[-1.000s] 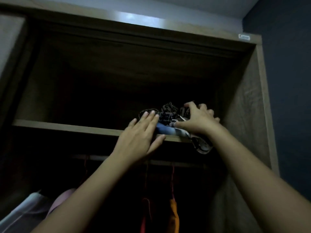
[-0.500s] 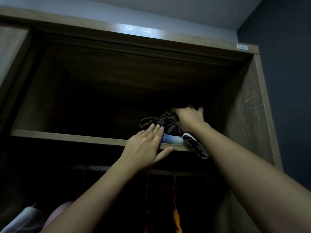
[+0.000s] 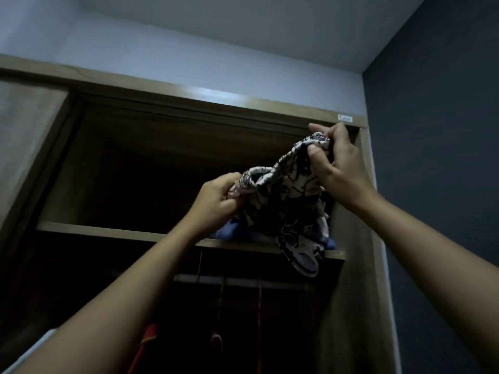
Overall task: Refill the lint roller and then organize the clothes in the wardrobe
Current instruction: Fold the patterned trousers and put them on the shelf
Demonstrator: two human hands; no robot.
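A black-and-white patterned garment (image 3: 286,195) hangs lifted above the wardrobe's top shelf (image 3: 113,232), at its right end. My right hand (image 3: 333,166) grips the garment's upper edge, high up near the wardrobe's top frame. My left hand (image 3: 218,202) pinches its left edge lower down. The garment's lower end drapes over the shelf's front edge. Under it, on the shelf, lies a blue folded cloth (image 3: 235,233), partly hidden. No lint roller is in view.
Under the shelf runs a hanging rail (image 3: 243,280) with red hangers (image 3: 259,306) and dim clothes below. The shelf's left part is dark. The wardrobe's right side panel (image 3: 359,265) stands close to my right arm, with a dark blue wall (image 3: 437,184) beyond.
Both hands left the pile on the shelf and took hold of the patterned garment. It has been raised and spread upward, the right hand moving high, and the view tilted up.
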